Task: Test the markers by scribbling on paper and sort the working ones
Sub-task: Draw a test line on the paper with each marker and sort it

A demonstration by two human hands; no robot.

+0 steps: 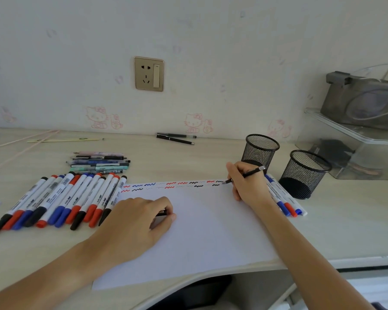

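A white sheet of paper (pixel 202 231) lies on the desk, with two rows of red, blue and black squiggles along its far edge. My right hand (pixel 246 182) grips a thin black pen (pixel 248 174), its tip touching the paper's far right corner. My left hand (pixel 139 218) rests on the paper's left side, closed around a dark pen cap (pixel 161 212). Several white markers with red, blue and black caps (pixel 54 200) lie in a row left of the paper. A few more markers (pixel 285 200) lie right of the paper, beside my right wrist.
Two black mesh pen cups (pixel 259 151) (pixel 305 173) stand at the right. A bundle of gel pens (pixel 99 163) lies behind the marker row, two dark pens (pixel 175 138) by the wall. A clear plastic box (pixel 354 148) sits at the far right. The desk's curved front edge (pixel 211 274) is near.
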